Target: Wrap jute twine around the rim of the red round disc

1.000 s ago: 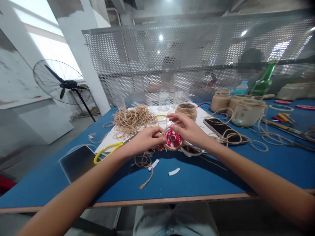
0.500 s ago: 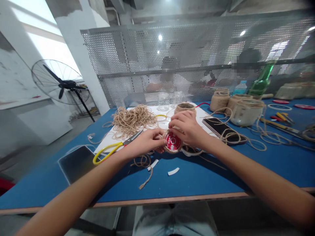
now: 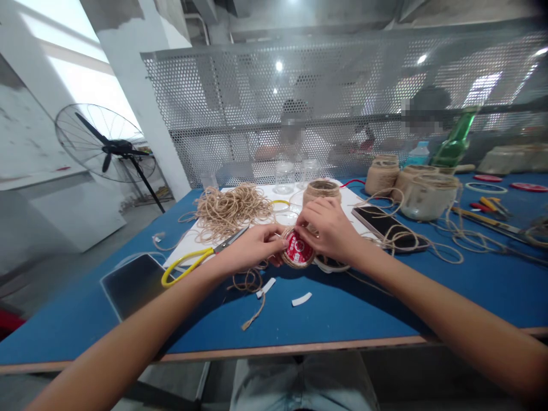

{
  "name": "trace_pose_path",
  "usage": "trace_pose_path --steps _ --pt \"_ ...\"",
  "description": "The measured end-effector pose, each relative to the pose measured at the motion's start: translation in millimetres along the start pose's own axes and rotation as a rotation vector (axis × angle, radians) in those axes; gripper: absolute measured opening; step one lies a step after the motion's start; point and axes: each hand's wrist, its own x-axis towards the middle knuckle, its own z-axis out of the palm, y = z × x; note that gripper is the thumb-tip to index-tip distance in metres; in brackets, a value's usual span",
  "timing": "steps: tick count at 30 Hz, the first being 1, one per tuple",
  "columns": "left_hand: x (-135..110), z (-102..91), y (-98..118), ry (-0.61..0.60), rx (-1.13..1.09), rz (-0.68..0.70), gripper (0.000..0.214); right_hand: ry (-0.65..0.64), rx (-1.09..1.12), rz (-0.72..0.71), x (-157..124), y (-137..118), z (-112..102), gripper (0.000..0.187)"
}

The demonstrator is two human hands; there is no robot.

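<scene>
Between my hands is a red disc (image 3: 298, 249) with white print and twine around its edge, held tilted with its face toward me. My left hand (image 3: 265, 246) grips its left rim between thumb and fingers. From the upper right, my right hand (image 3: 329, 224) pinches the top edge, fingertips close together. Just behind stands a twine-wrapped jar (image 3: 322, 188). A white ring (image 3: 329, 268) lies partly hidden under my right hand. Yellow-handled scissors (image 3: 188, 265) rest beside my left forearm, partly covered by it. A loose twine end (image 3: 252, 318) trails on the blue table below.
A heap of twine (image 3: 233, 206) lies on white paper, with glass jars (image 3: 285, 178) behind. To the right are a phone (image 3: 381, 225), a partly wrapped jar (image 3: 430, 197), a green bottle (image 3: 454, 140) and pliers (image 3: 492, 204). A dark tablet-like panel (image 3: 137, 285) is at left.
The red disc has shifted slightly left and turned a little. My right hand has moved a little lower on its edge; my left hand keeps its grip.
</scene>
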Motion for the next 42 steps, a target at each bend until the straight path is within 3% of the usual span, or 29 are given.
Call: trace_pose_path --steps 11,15,24,31,42 --pt "1.4 -0.5 -3.1 0.038 -0.034 -0.013 0.029 -0.003 -0.088 -0.099 -0.8 -1.7 -3.1 0.023" --pt "0.6 -0.3 -1.3 0.042 0.002 -0.002 0.030 -0.013 -0.041 -0.067 -0.6 -2.1 -2.6 0.022" --pt "-2.4 -2.2 3.2 0.010 0.086 0.065 0.032 -0.141 0.503 0.220 4.3 2.0 -2.2 0.012" --pt "-5.0 -1.9 6.3 0.067 0.034 0.009 0.029 -0.389 0.893 0.337 4.0 8.1 1.1 0.026" --pt "-4.7 -2.5 5.8 0.087 0.038 0.007 0.030 -0.381 1.201 0.538 1.3 3.4 7.8 0.029"
